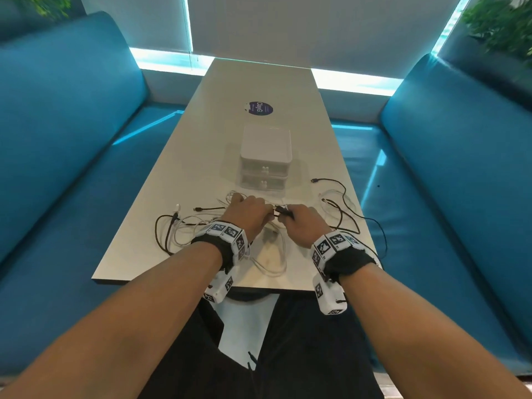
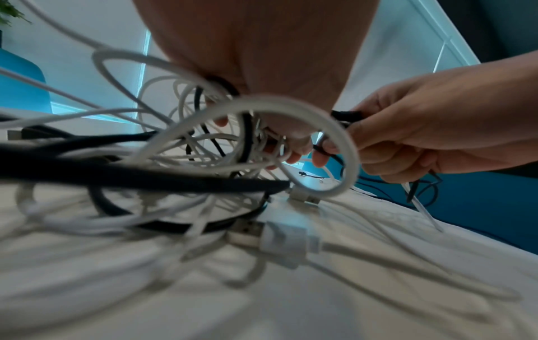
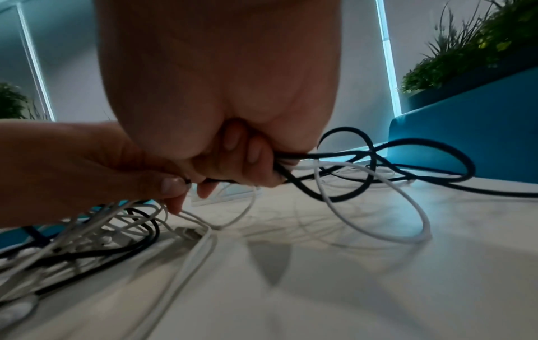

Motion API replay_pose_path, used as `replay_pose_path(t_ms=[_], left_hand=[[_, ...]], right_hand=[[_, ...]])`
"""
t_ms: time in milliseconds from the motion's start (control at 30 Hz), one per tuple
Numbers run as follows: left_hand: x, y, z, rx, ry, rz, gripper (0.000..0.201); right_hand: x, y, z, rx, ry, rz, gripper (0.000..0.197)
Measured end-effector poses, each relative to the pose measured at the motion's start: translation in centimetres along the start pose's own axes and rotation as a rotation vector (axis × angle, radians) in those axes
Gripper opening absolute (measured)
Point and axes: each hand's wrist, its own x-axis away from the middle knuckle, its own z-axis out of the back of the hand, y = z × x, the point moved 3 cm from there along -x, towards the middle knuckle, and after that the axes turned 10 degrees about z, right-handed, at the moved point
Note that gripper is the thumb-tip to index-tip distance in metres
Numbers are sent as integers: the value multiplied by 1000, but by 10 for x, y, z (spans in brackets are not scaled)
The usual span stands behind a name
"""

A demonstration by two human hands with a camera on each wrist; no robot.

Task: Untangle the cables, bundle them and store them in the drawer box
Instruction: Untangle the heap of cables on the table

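Head view: left hand [image 1: 250, 212] grasping white cables [image 1: 184, 228]; right hand [image 1: 305, 223] grasping black cable [image 1: 349, 217]; drawer box [image 1: 265, 156] behind.

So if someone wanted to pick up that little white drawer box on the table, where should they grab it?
Probably by its two side walls, coming down from above. The drawer box stands upright and apart from the cables, with a flat closed top and bare table on both sides. The small knobs on the front would likely just pull a drawer open, so they are best avoided.
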Motion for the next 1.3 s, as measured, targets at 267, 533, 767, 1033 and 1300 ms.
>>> replay_pose_path(t_ms=[267,533,767,1033,1300], left_hand=[[4,-12,-8,-65,4,33,24],[2,-5,-4,-84,26,51,18],[8,0,4,-100,50,52,27],[9,-4,0,-148,28,50,19],[9,-16,1,-169,-24,105,25]], right_hand=[[7,36,11,143,28,-139,24],[7,23,9,150,105,-93,28],[-1,-3,-10,93,17,14,24],[5,15,1,181,24,-70,25],[17,45,17,185,21,-180,26]])
